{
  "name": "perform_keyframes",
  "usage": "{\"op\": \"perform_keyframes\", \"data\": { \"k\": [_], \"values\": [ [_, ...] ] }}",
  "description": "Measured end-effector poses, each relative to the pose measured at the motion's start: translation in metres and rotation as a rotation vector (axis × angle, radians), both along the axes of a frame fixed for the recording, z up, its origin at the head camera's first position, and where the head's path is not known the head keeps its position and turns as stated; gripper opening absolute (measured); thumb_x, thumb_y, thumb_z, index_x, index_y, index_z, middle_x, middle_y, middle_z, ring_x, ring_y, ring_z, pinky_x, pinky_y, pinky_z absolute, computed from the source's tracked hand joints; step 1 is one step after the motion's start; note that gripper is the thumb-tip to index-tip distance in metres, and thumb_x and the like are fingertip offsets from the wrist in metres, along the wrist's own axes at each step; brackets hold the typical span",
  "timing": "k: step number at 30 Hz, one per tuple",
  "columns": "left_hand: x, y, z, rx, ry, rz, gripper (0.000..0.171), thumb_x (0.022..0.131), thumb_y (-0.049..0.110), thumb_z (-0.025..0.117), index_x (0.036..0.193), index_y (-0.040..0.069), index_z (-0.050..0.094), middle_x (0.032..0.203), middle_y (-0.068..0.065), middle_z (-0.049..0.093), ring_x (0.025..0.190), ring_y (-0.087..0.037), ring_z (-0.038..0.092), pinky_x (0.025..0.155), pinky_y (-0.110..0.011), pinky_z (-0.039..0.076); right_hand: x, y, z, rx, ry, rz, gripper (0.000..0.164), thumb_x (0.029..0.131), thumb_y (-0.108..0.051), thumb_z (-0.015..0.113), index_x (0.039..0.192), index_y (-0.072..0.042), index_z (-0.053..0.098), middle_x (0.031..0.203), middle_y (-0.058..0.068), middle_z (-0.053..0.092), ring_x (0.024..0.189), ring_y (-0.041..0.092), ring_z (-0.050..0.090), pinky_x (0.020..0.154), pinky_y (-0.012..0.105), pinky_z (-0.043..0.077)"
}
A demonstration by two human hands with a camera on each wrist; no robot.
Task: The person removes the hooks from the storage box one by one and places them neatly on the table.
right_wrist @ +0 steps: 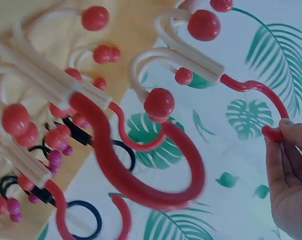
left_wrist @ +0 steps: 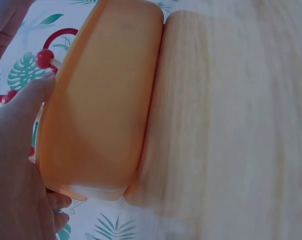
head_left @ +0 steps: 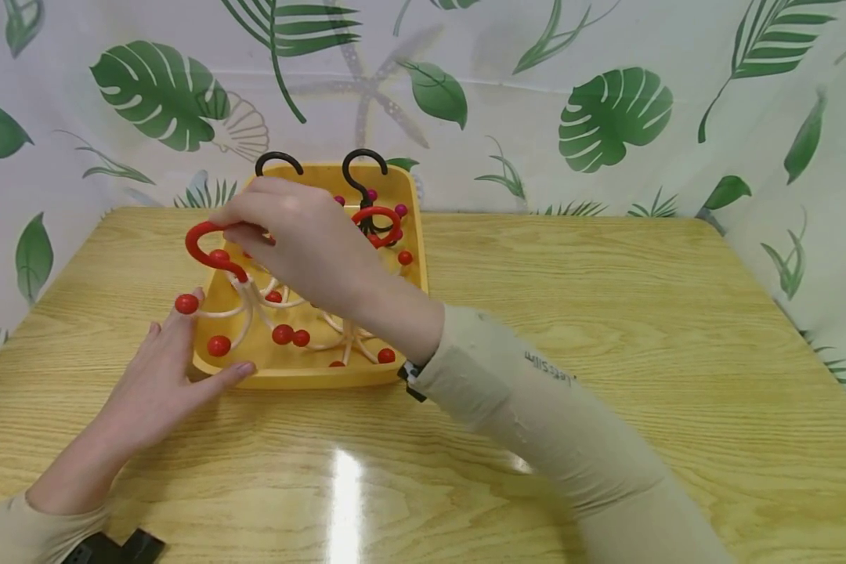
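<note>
My right hand (head_left: 310,235) pinches the curved end of a red hook handle on a scalp massager (head_left: 234,268), over the left part of a yellow plastic bin (head_left: 310,379). Its cream prongs spread downward and end in red balls (head_left: 218,345). In the right wrist view the thumb and fingers (right_wrist: 293,165) meet at the hook's tip. My left hand (head_left: 158,376) holds the bin's near left corner, thumb along the front rim and fingers at the left side. The left wrist view shows that thumb (left_wrist: 33,100) against the rim.
More massagers lie in the bin, some with red hooks (head_left: 392,227) and cream prongs. Two black hooks (head_left: 363,160) rise at the bin's back, with magenta balls (head_left: 401,210) near one. The bin stands on a wood-grain table (head_left: 606,329) before a leaf-patterned cloth (head_left: 493,94).
</note>
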State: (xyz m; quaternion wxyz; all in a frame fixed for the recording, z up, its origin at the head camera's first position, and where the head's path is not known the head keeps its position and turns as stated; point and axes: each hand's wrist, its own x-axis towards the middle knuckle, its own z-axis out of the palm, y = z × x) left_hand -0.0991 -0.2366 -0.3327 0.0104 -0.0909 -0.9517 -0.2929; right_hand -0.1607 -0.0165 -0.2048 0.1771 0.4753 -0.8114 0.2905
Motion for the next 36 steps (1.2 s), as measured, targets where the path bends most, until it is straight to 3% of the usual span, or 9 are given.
{"op": "perform_keyframes", "data": {
  "k": [2, 7, 12, 20, 27, 36],
  "values": [
    [-0.001, 0.000, 0.000, 0.000, 0.000, -0.002, 0.096, 0.087, 0.050, 0.064, 0.153, 0.003, 0.011, 0.154, -0.025, 0.016, 0.142, -0.042, 0.010, 0.111, -0.060, -0.005, 0.001, 0.004, 0.006, -0.020, 0.014, 0.009, 0.017, 0.093, -0.011, 0.063, 0.106, -0.004, 0.072, 0.097, 0.003, 0.068, 0.086, 0.010, 0.059, 0.081, 0.005, 0.040],
    [-0.001, -0.001, -0.001, -0.010, -0.019, -0.003, 0.101, 0.087, 0.052, 0.062, 0.154, 0.008, 0.000, 0.157, -0.022, 0.002, 0.143, -0.040, 0.002, 0.111, -0.059, -0.007, 0.001, 0.013, 0.018, -0.113, 0.058, 0.036, 0.016, 0.091, -0.010, 0.066, 0.104, -0.004, 0.073, 0.098, 0.004, 0.070, 0.087, 0.009, 0.062, 0.081, 0.008, 0.042],
    [-0.001, 0.000, -0.001, -0.041, -0.034, 0.009, 0.105, 0.087, 0.055, 0.060, 0.153, 0.005, -0.006, 0.157, -0.022, -0.004, 0.143, -0.038, -0.005, 0.112, -0.057, -0.008, 0.002, 0.024, 0.030, -0.168, 0.115, 0.047, 0.017, 0.091, -0.011, 0.066, 0.104, -0.004, 0.073, 0.099, 0.004, 0.071, 0.087, 0.007, 0.064, 0.081, 0.009, 0.044],
    [0.001, 0.002, 0.000, -0.054, -0.059, 0.029, 0.107, 0.088, 0.057, 0.058, 0.152, 0.003, -0.008, 0.155, -0.027, 0.000, 0.143, -0.039, -0.006, 0.113, -0.054, -0.008, -0.003, 0.058, 0.045, -0.279, 0.268, 0.027, 0.015, 0.089, -0.008, 0.067, 0.100, 0.000, 0.073, 0.096, 0.007, 0.071, 0.084, 0.007, 0.065, 0.078, 0.014, 0.049],
    [0.002, 0.001, -0.001, -0.049, -0.044, 0.025, 0.107, 0.088, 0.056, 0.059, 0.152, 0.003, -0.008, 0.155, -0.027, -0.001, 0.143, -0.038, -0.006, 0.114, -0.050, -0.009, -0.013, 0.095, 0.049, -0.305, 0.171, -0.141, 0.015, 0.090, -0.009, 0.067, 0.101, -0.002, 0.074, 0.097, 0.006, 0.071, 0.088, 0.009, 0.064, 0.080, 0.019, 0.051],
    [0.002, 0.001, 0.000, -0.048, -0.042, 0.026, 0.107, 0.088, 0.056, 0.059, 0.152, 0.004, -0.009, 0.156, -0.025, -0.001, 0.143, -0.037, -0.007, 0.114, -0.049, -0.009, -0.043, 0.136, 0.037, -0.243, 0.183, -0.363, 0.017, 0.090, -0.011, 0.066, 0.102, -0.001, 0.074, 0.096, 0.009, 0.071, 0.087, 0.013, 0.066, 0.081, 0.019, 0.051]
  ]
}}
